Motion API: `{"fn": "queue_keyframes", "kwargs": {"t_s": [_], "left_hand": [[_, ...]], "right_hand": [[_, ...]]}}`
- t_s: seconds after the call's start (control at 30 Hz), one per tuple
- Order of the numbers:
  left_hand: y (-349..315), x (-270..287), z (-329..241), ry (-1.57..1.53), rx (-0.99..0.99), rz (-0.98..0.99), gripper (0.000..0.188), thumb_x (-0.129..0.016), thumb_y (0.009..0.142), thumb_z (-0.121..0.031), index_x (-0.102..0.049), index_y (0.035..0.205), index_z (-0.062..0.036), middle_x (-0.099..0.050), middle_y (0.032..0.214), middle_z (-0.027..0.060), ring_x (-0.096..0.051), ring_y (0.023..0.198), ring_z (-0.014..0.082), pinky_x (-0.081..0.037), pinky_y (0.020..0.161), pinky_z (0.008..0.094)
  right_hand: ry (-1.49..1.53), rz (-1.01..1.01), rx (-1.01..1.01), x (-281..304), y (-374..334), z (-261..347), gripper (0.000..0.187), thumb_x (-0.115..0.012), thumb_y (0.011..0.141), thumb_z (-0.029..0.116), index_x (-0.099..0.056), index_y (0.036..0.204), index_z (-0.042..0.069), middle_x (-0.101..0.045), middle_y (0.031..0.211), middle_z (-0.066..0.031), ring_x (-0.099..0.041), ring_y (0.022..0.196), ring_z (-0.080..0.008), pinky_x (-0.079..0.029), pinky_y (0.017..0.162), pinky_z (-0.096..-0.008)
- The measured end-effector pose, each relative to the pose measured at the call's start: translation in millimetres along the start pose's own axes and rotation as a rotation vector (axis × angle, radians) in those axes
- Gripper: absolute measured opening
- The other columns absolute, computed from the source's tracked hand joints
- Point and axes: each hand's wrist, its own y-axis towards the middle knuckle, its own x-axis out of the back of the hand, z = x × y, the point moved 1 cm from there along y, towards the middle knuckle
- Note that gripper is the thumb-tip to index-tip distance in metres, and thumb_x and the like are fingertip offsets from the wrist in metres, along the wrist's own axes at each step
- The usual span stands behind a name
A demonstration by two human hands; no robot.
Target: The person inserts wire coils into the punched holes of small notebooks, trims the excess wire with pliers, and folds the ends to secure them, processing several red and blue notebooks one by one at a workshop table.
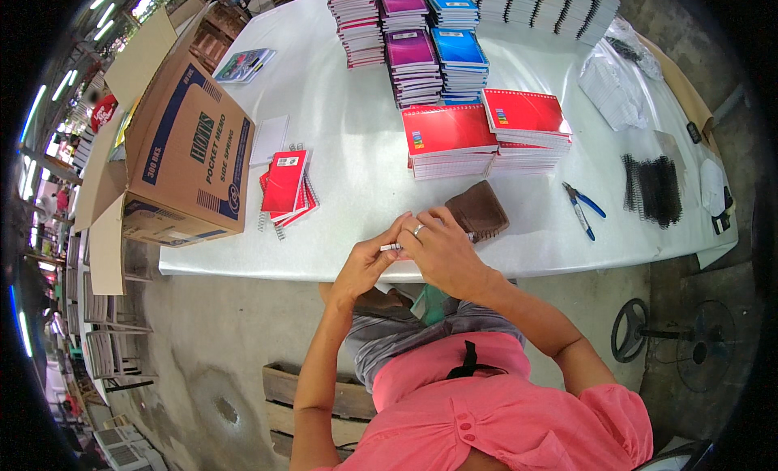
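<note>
My left hand (369, 264) and my right hand (444, 250) meet at the table's front edge, fingers closed round a small spiral notebook (391, 247). Only a thin white end of it shows between them; my fingers hide the rest. A dark wire coil (485, 235) pokes out to the right of my right hand. Just behind that coil lies a brown block-like pad (476, 208). To the left, a small loose pile of red notebooks (285, 181) lies askew, some with coils sticking out. Beyond my hands stand two stacks of red-covered notebooks (450, 132).
An open cardboard box (190, 147) stands at left. Purple notebooks (412, 49) and blue notebooks (460, 48) are stacked at the back. Blue-handled pliers (580, 210) and a bunch of black coils (652, 190) lie on the white table (348, 106) at right. A fan (703, 345) stands beyond its edge.
</note>
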Motion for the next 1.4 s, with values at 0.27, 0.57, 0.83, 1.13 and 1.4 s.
{"fn": "queue_keyframes", "kwargs": {"t_s": [0.27, 0.57, 0.83, 1.13, 1.4], "left_hand": [[-1, 1, 2, 0.027, -0.014, 0.022, 0.067, -0.050, 0.098, -0.048, -0.040, 0.146, -0.0029, -0.051, 0.143, 0.0117, -0.049, 0.128, 0.0194, -0.038, 0.106, 0.0325], [2, -4, -5, 0.039, -0.135, -0.019, 0.064, -0.051, 0.099, -0.045, -0.039, 0.147, -0.0047, -0.050, 0.145, 0.0103, -0.048, 0.130, 0.0197, -0.036, 0.108, 0.0320], [-1, 4, 2, 0.055, -0.028, 0.047, 0.061, -0.052, 0.099, -0.042, -0.040, 0.146, -0.0046, -0.049, 0.146, 0.0111, -0.047, 0.131, 0.0210, -0.035, 0.108, 0.0329], [-4, 6, 6, 0.076, 0.024, 0.048, 0.059, -0.051, 0.099, -0.042, -0.044, 0.143, -0.0027, -0.051, 0.143, 0.0145, -0.051, 0.128, 0.0236, -0.038, 0.107, 0.0343], [-2, 2, -6, 0.090, 0.000, 0.039, 0.058, -0.050, 0.100, -0.040, -0.042, 0.145, -0.0051, -0.051, 0.143, 0.0131, -0.051, 0.128, 0.0232, -0.037, 0.107, 0.0336]], "right_hand": [[-0.109, 0.021, 0.028, 1, -1, -1, 0.018, -0.060, 0.084, 0.017, -0.059, 0.097, 0.004, -0.061, 0.100, -0.0109, -0.058, 0.103, -0.0254, -0.040, 0.092, -0.0426], [-0.031, 0.017, 0.010, -4, -7, -2, 0.018, -0.060, 0.081, 0.011, -0.059, 0.098, 0.003, -0.058, 0.100, -0.0111, -0.055, 0.097, -0.0268, -0.040, 0.093, -0.0449], [-0.006, -0.004, 0.016, 0, -1, 0, 0.019, -0.059, 0.079, 0.008, -0.060, 0.097, 0.001, -0.058, 0.101, -0.0117, -0.055, 0.099, -0.0263, -0.040, 0.094, -0.0441], [-0.084, 0.138, 0.045, 0, -2, 2, 0.024, -0.059, 0.080, 0.008, -0.060, 0.103, 0.001, -0.059, 0.107, -0.0123, -0.055, 0.102, -0.0272, -0.038, 0.095, -0.0431], [-0.060, 0.101, -0.036, -2, -7, 0, 0.022, -0.059, 0.083, 0.013, -0.059, 0.102, 0.002, -0.060, 0.104, -0.0126, -0.056, 0.103, -0.0263, -0.039, 0.095, -0.0436]]}}
